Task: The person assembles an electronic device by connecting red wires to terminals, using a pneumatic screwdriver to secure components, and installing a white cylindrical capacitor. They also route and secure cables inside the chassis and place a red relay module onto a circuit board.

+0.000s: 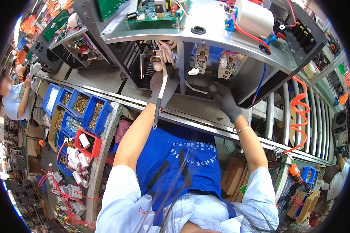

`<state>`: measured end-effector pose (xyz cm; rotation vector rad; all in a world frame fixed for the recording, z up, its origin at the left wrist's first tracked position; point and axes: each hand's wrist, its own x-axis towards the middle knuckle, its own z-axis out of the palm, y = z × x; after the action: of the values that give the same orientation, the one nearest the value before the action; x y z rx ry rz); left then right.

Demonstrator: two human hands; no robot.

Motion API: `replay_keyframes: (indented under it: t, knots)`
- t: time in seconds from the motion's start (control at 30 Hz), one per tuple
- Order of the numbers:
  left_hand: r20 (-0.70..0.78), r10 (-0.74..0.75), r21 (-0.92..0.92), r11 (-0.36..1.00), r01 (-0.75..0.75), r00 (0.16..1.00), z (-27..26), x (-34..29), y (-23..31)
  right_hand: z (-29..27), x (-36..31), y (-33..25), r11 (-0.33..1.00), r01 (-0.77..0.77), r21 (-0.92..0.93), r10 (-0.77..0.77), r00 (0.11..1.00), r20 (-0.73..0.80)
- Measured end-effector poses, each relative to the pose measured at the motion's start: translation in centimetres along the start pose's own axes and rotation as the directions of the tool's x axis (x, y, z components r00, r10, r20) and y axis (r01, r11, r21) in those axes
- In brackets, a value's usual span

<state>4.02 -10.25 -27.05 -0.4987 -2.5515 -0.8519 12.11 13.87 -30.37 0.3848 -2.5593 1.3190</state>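
My left hand point(163, 87), in a grey glove, reaches into an open metal cabinet point(147, 37) and is closed at the lower end of a ribbed copper-coloured coil point(156, 64). Its fingertips are largely hidden. A white lead point(164, 83) with a dark sleeve and ring terminal hangs across that glove. Bare fingers point(166, 52) beside the coil look like another person's; their arm is hidden by the shelf. My right hand point(225, 101), in a dark glove, has its fingers closed at the end of a flat whitish strip point(196, 89) in front of the cabinet's lower opening.
White connector blocks point(227, 65) stand inside the cabinet; a white cylinder point(254, 18) and green circuit board point(155, 11) sit above. Blue bins point(81, 101) of brass fasteners and a red bin point(88, 143) are at left. A red coiled hose point(299, 112) hangs over rollers point(269, 116). Another person point(17, 99) works far left.
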Motion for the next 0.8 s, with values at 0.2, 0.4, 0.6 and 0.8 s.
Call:
replay_keyframes:
  t: [0.2,0.4,0.6,0.8]
  knots:
    - [-0.413,0.196,-0.193,0.935,-0.296,0.889,-5.5,-4.5,0.7,-1.2,-6.9,-5.0,0.899,-0.243,0.364,0.373,0.86,-0.349]
    - [-0.222,0.706,-0.085,0.673,-0.735,0.672,-7.3,-2.7,1.3,2.0,-7.5,-14.7,0.987,0.12,0.102,-0.098,0.974,-0.207]
    - [-0.046,0.755,-0.159,0.641,-0.75,0.655,-8.5,-2.1,1.1,1.7,-4.5,-17.4,0.792,0.47,-0.389,-0.543,0.834,-0.098]
    - [0.034,0.725,-0.342,0.655,-0.673,0.688,-10.0,-2.5,0.7,0.6,-3.7,-18.4,0.789,0.348,-0.506,-0.484,0.859,-0.165]
